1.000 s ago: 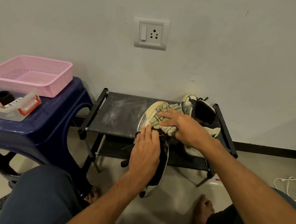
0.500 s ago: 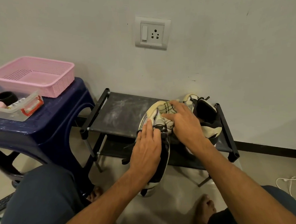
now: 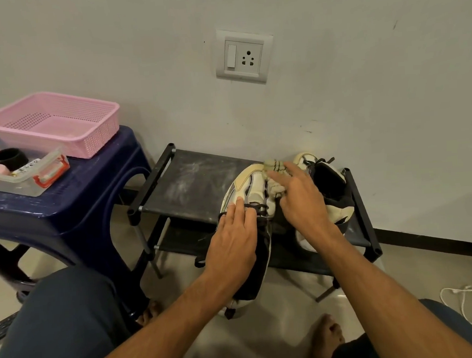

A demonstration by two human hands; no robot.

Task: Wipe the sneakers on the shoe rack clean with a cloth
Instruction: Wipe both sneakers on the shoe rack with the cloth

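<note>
pressing cloth onto sneaker toe, right hand fingers straight. left hand lies flat on it, shoe rack front edge.

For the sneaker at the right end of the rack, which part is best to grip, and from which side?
Probably the heel collar of the right sneaker, from above on the person's side: its toe points to the wall and its opening faces up, offering a rim to hook.
</note>
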